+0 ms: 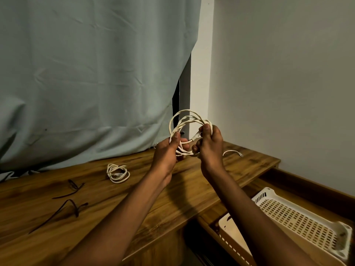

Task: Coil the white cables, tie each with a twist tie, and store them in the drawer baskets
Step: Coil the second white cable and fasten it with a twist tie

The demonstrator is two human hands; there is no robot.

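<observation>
- Here, a white cable [189, 120] is held up above the wooden desk [134, 204] by both hands, and it is already wound into several loose loops.
- The left hand [167, 150] is closed on the left side of the coil, with the thumb pressed over the strands.
- The right hand [210, 143] is curled around the right side of the coil, and a plug end [196, 136] is pinched near its fingertips.
- A free tail with a second plug [240, 154] hangs out to the right of this hand, so the coiling step is judged as nearly finished but not tied.
- For the next move, the tail should be gathered in, and one hand must be freed to take a dark twist tie [72, 188]; two of them lie well apart to the left on the desk.
- A second coiled cable [117, 173] rests on the desk between the ties and the hands.
- The open drawer [307, 181] at the lower right holds white baskets [299, 223], where no cable is seen.
</observation>
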